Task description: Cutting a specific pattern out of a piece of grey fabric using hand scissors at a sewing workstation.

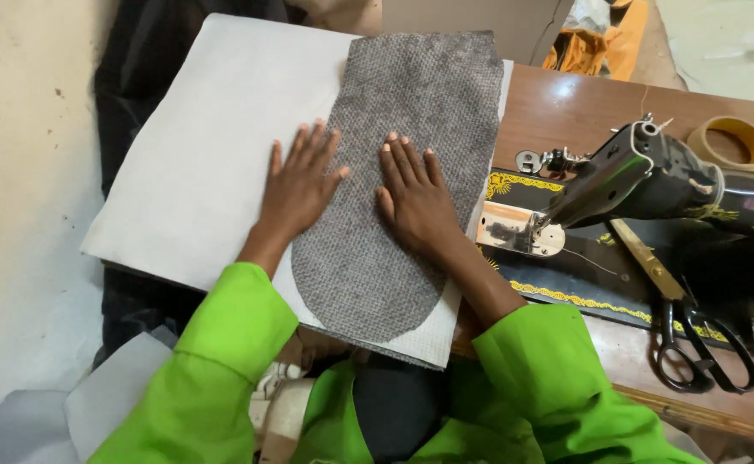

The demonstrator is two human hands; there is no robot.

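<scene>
A single head-worn view looks steeply down from close above the person's lap and table edge (566, 112). It faces forward over both green sleeves (222, 344), with the sewing machine (652, 185) at the right; the floor at the left seems slightly farther off.

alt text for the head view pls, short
Both hands, left hand and right hand, press flat on a grey textured fabric piece lying on a white sheet. A black sewing machine, scissors and tape roll sit to the right.
</scene>
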